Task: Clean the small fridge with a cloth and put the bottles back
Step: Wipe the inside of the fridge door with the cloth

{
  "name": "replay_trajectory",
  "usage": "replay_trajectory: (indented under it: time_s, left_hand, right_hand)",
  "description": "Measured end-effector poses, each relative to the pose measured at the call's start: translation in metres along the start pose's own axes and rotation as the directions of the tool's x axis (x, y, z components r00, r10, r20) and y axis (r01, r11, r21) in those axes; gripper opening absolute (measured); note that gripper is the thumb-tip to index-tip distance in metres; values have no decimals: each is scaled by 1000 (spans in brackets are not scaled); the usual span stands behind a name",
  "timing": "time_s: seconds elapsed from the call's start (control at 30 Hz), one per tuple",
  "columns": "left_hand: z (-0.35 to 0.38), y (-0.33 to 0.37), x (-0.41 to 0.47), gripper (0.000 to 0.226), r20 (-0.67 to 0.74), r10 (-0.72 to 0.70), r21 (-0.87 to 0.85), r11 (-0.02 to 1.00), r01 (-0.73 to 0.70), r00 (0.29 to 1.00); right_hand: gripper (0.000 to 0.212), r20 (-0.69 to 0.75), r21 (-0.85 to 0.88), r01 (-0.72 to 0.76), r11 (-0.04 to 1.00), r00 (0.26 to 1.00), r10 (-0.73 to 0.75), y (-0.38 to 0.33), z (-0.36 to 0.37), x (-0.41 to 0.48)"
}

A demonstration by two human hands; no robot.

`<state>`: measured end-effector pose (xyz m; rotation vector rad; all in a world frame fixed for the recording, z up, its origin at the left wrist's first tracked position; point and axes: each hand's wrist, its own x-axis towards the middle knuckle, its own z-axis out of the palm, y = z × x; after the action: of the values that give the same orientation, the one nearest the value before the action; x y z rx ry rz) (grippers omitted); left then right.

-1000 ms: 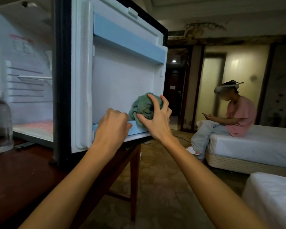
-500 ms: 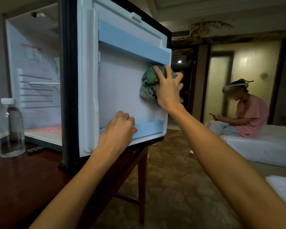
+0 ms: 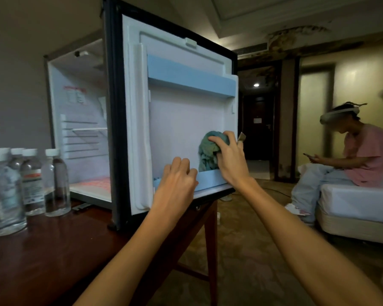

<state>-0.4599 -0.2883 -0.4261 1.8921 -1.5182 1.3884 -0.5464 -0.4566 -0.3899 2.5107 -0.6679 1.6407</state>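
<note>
- The right hand (image 3: 229, 161) has come back down the inside of the fridge door (image 3: 186, 127) — half a second ago it was pressing the cloth (image 3: 208, 151) high up under the upper rail (image 3: 190, 77); now the cloth sits low at the door's far edge, just above the lower rail (image 3: 210, 176).
- Its grip is closed round the bunched green cloth, fingers curled over the top, pressing it against the white panel.
- The left hand (image 3: 177, 184) is where it was — fingers hooked over the lower rail, grip closed on it, steadying the door.
- The stroke has gone down, up and down again on this side of the panel, so I judge the door wiping is well under way, with the part nearer the hinge perhaps still to do.
- The fridge (image 3: 82, 120) stands open and looks empty inside; one wire shelf shows.
- The bottles (image 3: 31, 184) stand together on the surface (image 3: 53, 250) to the left, well apart from the door — none is back in yet, so that half of the task remains.
</note>
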Motion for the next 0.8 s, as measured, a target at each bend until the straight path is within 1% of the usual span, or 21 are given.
replay_trajectory:
  time_s: [0.03,0.1,0.17,0.2,0.27,0.3,0.37,0.4,0.43,0.47,0.5,0.53,0.57,0.6,0.67,0.7,0.73,0.8]
  left_hand:
    - [-5,2,-7,22,-20,-20,49,999,21,1000]
    - [-15,2,-20,16,-66,-26,130,991,35,997]
    - [-22,-2,-30,16,-111,-39,187,980,59,993]
    - [-24,-6,-33,15,-134,-46,208,975,74,990]
    - [-25,-13,-36,11,-172,-48,230,969,88,984]
    - [-26,-15,-38,11,-181,-41,235,968,84,983]
    - [-26,-17,-41,12,-208,-13,256,964,67,978]
    - [-26,-17,-42,13,-216,-6,263,963,65,976]
    - [-27,-17,-42,13,-215,-10,266,961,69,976]
    - [-28,-17,-41,13,-208,-22,269,960,78,978]
    - [-28,-16,-41,12,-192,-37,270,959,89,981]
    - [-29,-15,-40,12,-173,-52,274,957,99,984]
    - [-29,-14,-40,13,-156,-65,277,955,107,986]
    - [-29,-12,-39,14,-142,-79,277,954,116,987]
    - [-31,-10,-35,15,-129,-117,258,955,147,985]
    - [-33,-9,-33,15,-126,-139,249,954,167,982]
    - [-35,-7,-32,14,-122,-160,249,951,186,980]
    - [-37,-6,-31,12,-108,-175,252,947,198,979]
  right_hand:
    - [60,-31,52,15,999,999,-13,-5,3,-2]
    - [66,-71,144,104,984,993,-95,-20,9,-8]
    - [68,-83,234,251,939,968,-238,-47,12,-11]
    - [64,-102,255,338,906,941,-322,-62,13,-11]
    - [52,-168,232,494,838,869,-466,-89,15,-8]
    - [48,-193,212,538,816,841,-505,-98,15,-4]
    - [47,-229,155,568,808,817,-529,-104,14,12]
    - [50,-262,111,550,828,820,-510,-99,14,23]
    - [56,-297,82,487,869,845,-446,-90,13,36]
    - [64,-324,95,364,926,891,-317,-76,10,49]
    - [71,-335,139,205,969,930,-148,-58,8,60]
    - [75,-323,185,58,981,946,5,-38,6,66]
    - [72,-289,204,-34,978,953,94,-19,7,66]
    - [66,-257,195,-65,979,960,115,-5,9,62]
    - [53,-214,174,-29,984,975,67,5,14,45]
    - [51,-195,189,-34,981,978,71,1,17,38]
    - [54,-172,203,-61,977,980,97,-5,21,33]
    - [69,-144,216,-113,970,979,146,-18,26,24]
